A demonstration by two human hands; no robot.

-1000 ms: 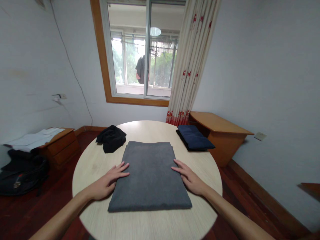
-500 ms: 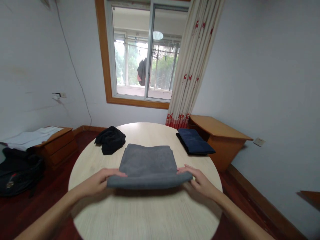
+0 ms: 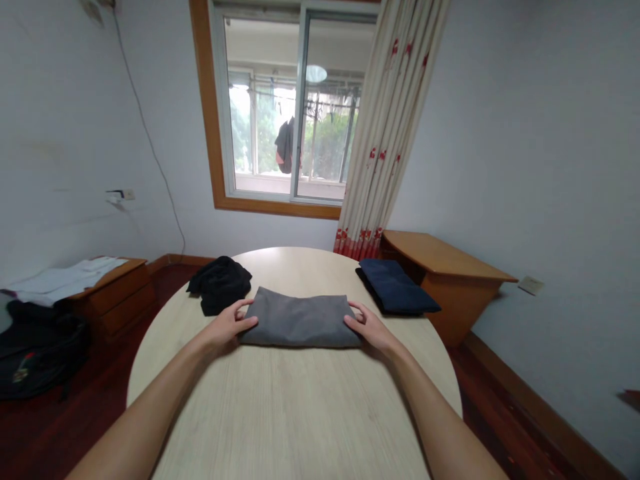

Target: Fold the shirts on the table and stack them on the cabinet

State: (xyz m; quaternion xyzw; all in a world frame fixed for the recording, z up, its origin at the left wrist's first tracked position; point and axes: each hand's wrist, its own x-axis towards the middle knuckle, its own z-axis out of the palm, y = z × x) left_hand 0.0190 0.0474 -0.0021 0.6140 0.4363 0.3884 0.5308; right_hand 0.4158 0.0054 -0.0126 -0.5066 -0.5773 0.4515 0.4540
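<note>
A grey piece of folded clothing (image 3: 303, 322) lies across the middle of the round table, now a wide, low rectangle; its exact kind does not show. My left hand (image 3: 231, 325) grips its left edge, thumb on top and fingers around the far side. At the opposite edge my right hand (image 3: 369, 327) holds it the same way. Beyond my left hand sits a crumpled black garment (image 3: 220, 283). To the right, past my right hand, rests a flat stack of folded dark cloth with a navy piece (image 3: 397, 287) on top.
The pale round table (image 3: 295, 407) fills the centre. A wooden desk (image 3: 445, 257) stands behind it at the right, beside a patterned curtain (image 3: 380, 153). On the left are a low drawer cabinet (image 3: 123, 297) with papers and a black bag (image 3: 40, 353) on the floor.
The near part of the grey clothing has been folded over onto the far part, making it shorter front to back. Both hands have moved away from me and slightly inward.
</note>
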